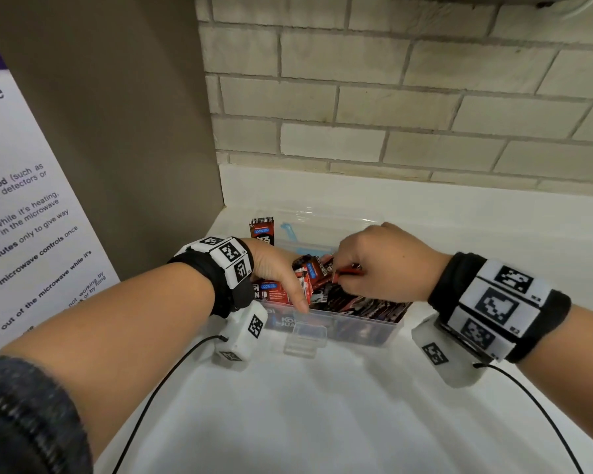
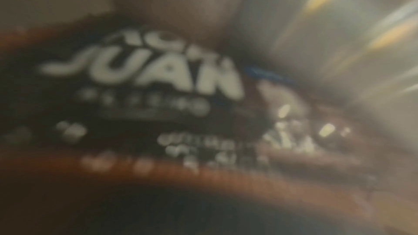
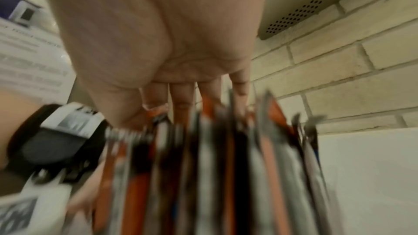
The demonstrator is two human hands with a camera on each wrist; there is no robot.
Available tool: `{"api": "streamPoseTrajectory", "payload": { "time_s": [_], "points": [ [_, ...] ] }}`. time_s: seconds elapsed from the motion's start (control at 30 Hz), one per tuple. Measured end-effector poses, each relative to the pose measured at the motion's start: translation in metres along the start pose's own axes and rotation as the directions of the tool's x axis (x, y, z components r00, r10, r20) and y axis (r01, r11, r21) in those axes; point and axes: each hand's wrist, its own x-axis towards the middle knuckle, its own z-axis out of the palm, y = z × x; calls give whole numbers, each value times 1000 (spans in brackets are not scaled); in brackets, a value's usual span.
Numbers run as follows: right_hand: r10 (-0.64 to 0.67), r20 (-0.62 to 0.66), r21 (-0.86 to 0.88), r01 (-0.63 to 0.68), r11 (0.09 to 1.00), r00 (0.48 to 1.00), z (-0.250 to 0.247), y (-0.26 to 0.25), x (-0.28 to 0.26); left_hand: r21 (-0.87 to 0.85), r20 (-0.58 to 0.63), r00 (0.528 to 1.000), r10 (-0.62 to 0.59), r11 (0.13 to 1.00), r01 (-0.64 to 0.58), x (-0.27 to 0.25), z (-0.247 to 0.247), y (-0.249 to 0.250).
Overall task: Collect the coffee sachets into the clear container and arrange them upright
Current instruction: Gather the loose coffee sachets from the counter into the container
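A clear container [image 1: 387, 331] on the white counter holds several red and black coffee sachets [image 1: 363, 304], most standing on edge. My left hand [image 1: 288, 285] reaches in at the container's left end and grips a bunch of them, thumb running down to the front rim. Its wrist view is a blur filled by a black sachet [image 2: 140, 85] with white lettering. My right hand [image 1: 343, 273] hovers over the middle, thumb and forefinger pinching the top edge of a red sachet [image 1: 351, 270]. From the right wrist, the fingers [image 3: 181, 96] dip between the sachet tops [image 3: 226, 167]. One more sachet [image 1: 261, 230] stands behind the container's back left corner.
A clear lid with a blue latch [image 1: 290, 234] lies just behind the container. The container's front latch [image 1: 305, 338] juts toward me. A brown panel with a printed notice [image 1: 24, 234] closes the left side, and a brick wall [image 1: 408, 114] the back. White counter [image 1: 322, 422] spreads in front.
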Motion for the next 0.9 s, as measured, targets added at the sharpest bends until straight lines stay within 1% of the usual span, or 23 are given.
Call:
{"api": "streamPoseTrajectory", "payload": {
  "time_s": [0.07,0.13,0.23,0.3,0.37,0.47,0.53,0.63,0.8,0.9],
  "points": [
    [53,-31,45,-51,998,998,-10,5,3,-78,-43,999,21,997,-24,-2,0,-1],
    [88,-47,75,-85,994,995,-19,13,8,-143,-120,992,51,987,-68,-1,-1,-2],
    [121,-42,83,-117,990,992,-26,24,13,-171,-232,967,102,975,-144,2,0,-1],
    [148,-52,105,-142,984,988,-29,31,13,-177,-278,954,110,970,-164,4,2,-1],
    [186,-80,134,-174,975,979,-33,37,12,-158,-290,951,104,975,-155,5,4,-1],
    [212,-130,166,-190,968,969,-39,43,8,-94,-247,966,75,990,-101,5,7,-5],
    [196,-80,190,-178,965,977,-41,42,5,-63,-220,974,52,996,-67,5,7,-8],
    [157,57,188,-165,968,986,-34,36,4,-18,-200,979,34,999,-39,2,9,-5],
    [162,142,138,-181,974,977,-33,32,7,6,-190,981,35,999,-35,3,9,-3],
    [157,233,81,-180,980,960,-30,28,9,3,-181,982,54,999,-54,6,12,-2]
  ]
}}
